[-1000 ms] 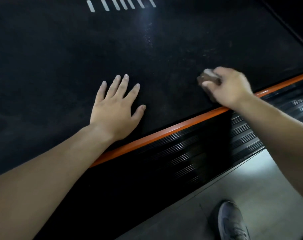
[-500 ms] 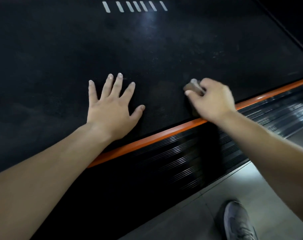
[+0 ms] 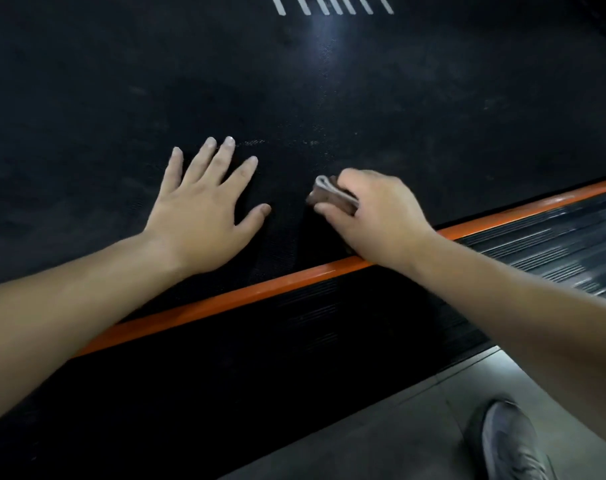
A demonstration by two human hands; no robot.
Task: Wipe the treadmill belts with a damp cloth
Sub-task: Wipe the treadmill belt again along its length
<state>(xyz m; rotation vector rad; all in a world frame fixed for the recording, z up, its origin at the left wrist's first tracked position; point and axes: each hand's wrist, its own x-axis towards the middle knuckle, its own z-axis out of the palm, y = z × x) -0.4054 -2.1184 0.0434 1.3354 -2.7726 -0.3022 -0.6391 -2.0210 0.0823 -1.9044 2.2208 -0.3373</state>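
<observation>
Brownish and folded into a small wad, the cloth (image 3: 332,195) sits on the black treadmill belt (image 3: 364,98), close to the belt's 6 o'clock edge, with its long axis running roughly from 10 to 4 o'clock. The right hand (image 3: 377,213) is curled over it with thumb and fingers clamped round the wad, so only one end pokes out toward 10 o'clock. At 9 o'clock of the cloth the left hand (image 3: 201,216) lies flat on the belt, fingers straight and spread, holding nothing; its thumb tip is near the cloth but apart from it. That hand looks like a brace and closes off the 9 o'clock side, so the next stroke probably has to run toward 12 or 3 o'clock, where most of the belt lies, up to a row of white marks (image 3: 329,3). At 6 o'clock come an orange strip (image 3: 225,299), a ribbed black side rail (image 3: 329,327), the grey floor (image 3: 398,431) and, at 5 o'clock, a shoe (image 3: 506,441).
</observation>
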